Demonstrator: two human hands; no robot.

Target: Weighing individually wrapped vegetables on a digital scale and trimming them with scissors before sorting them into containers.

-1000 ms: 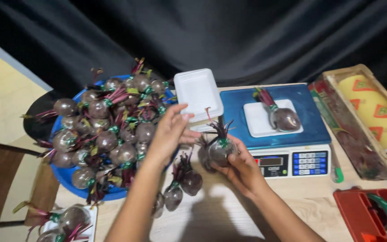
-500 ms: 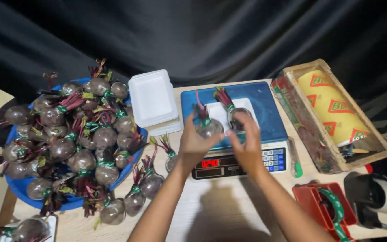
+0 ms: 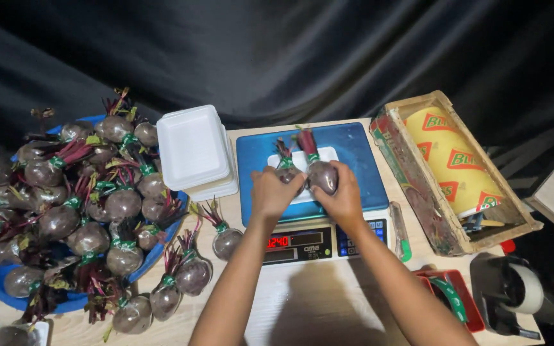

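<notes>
From the head camera we look straight down on a pale wooden desk [image 3: 315,307] backed by a black cloth. Our left hand [image 3: 272,192] is closed around a dark beetroot [image 3: 288,173] and our right hand [image 3: 341,195] is clamped on a second beetroot [image 3: 322,176]. Both sit on a small white foam tray [image 3: 302,157] in the middle of the blue platform of the scale [image 3: 354,166], whose red display faces us at the near edge. The trimmed red stalks point away from us, so the round roots lie side by side, touching or nearly so; the fingers hide the exact contact, so we cannot tell. Holding them over the tray's middle keeps their load on the platform and off its rim.

Both forearms come in from the bottom edge and converge, wrists almost straight, palms turned inward towards each other, fingers curled over the tops of the roots.

To the left, a blue tub [image 3: 8,282] is heaped with more banded beetroots, and a few loose ones [image 3: 193,275] lie on the desk just beside it, near the left arm. A stack of empty white foam trays [image 3: 193,150] stands between the tub and the scale. On the right, a wooden box [image 3: 456,237] cradles a roll of cling film [image 3: 450,160], a green-tipped cutter [image 3: 400,234] lies beside the scale, and a red tray [image 3: 450,301] and a tape dispenser [image 3: 511,291] sit at the near right corner.
</notes>
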